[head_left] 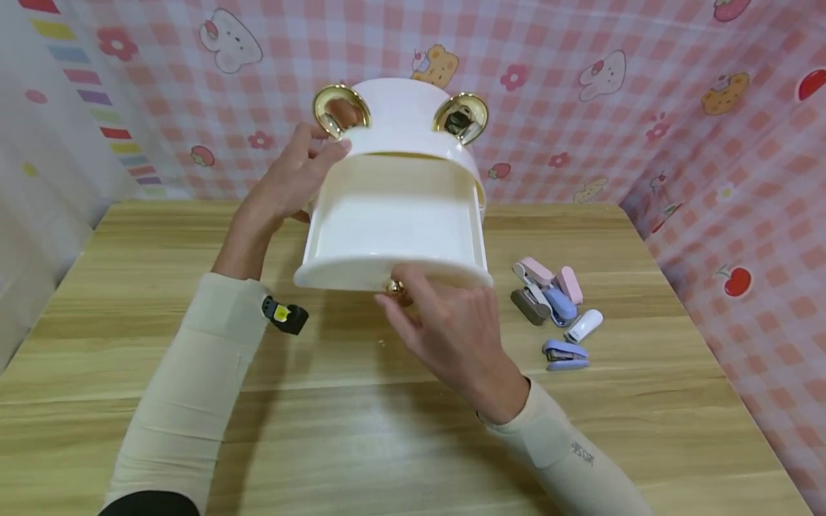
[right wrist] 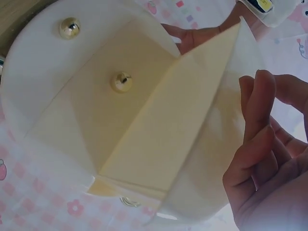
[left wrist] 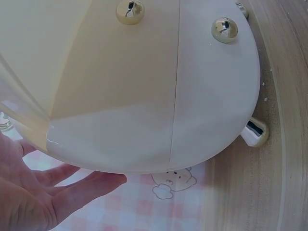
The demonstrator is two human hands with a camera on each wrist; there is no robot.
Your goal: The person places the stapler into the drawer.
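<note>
A white round box (head_left: 400, 118) with two gold ears stands tilted toward me on the wooden table (head_left: 387, 430). Its drawer (head_left: 393, 222) is pulled out and looks empty. My left hand (head_left: 293, 179) touches the box's upper left side by the left gold ear (head_left: 342, 109). In the left wrist view the left hand (left wrist: 48, 192) has straight fingers under the box (left wrist: 144, 96). My right hand (head_left: 452, 330) is at the drawer's front, fingertips beside its gold knob (head_left: 394, 287). The right wrist view shows that hand (right wrist: 269, 159) loosely curled, holding nothing, apart from the knob (right wrist: 121, 82).
Several small staplers (head_left: 555, 308) in pink, blue, grey and white lie on the table to the right of the box. A small black and yellow device (head_left: 285, 315) sits by my left wrist. Pink checked cloth walls (head_left: 710, 143) close in the back and right sides.
</note>
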